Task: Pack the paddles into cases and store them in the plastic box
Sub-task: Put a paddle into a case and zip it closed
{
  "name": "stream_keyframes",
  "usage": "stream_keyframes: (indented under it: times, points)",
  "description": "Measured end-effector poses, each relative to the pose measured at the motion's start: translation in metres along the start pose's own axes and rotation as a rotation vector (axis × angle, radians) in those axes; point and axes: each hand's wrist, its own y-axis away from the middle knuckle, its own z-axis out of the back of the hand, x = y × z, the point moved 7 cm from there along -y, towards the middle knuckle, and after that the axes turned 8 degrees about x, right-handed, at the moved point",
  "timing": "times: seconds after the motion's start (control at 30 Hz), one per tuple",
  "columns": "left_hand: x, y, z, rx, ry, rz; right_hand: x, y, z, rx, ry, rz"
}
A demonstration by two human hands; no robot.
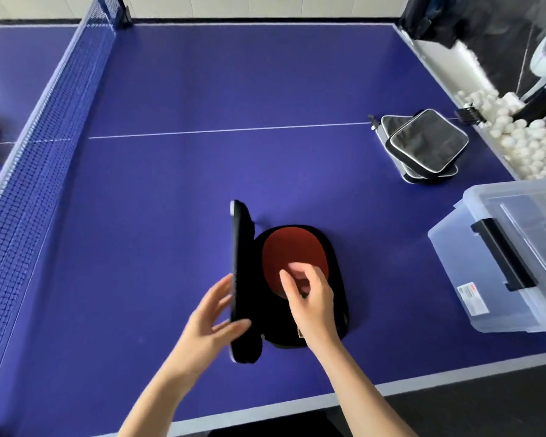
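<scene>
Blue table (234,89), net (44,121), spare cases (423,146), plastic box (473,263)

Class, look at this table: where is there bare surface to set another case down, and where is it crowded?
Bare: the wide blue stretch between the net and the open case, and the far half beyond the white centre line. Crowded: the right edge, with stacked cases, white balls and the plastic box; both hands work at the open case.
</scene>
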Motion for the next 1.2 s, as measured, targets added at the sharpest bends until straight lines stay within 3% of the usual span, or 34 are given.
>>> stream_keyframes:
  times: [0.17, 0.33, 0.53, 0.77, 1.0, 1.2]
  points:
    - [-0.003, -0.016, -0.045, -0.028, -0.201, -0.006, 0.034, -0.019, -0.013, 0.142, 0.011, -0.024]
    - [0.004, -0.017, -0.044, -0.036, -0.155, 0.031, 0.03, -0.026, -0.001, 0.116, 0.169, 0.002]
    - [0.042, -0.033, 0.002, -0.309, -0.062, 0.273, -0.034, -0.055, 0.058, 0.037, 0.19, -0.185]
    - [0.074, -0.084, 0.002, -0.345, -0.005, 0.457, -0.119, -0.064, 0.063, 0.135, 0.065, -0.533]
    - [0.083, -0.12, -0.01, -0.345, 0.015, 0.505, -0.146, -0.066, 0.053, 0.177, 0.027, -0.61]
    - [0.086, -0.129, -0.02, -0.385, -0.182, 0.562, -0.148, -0.068, 0.053, 0.193, 0.061, -0.581]
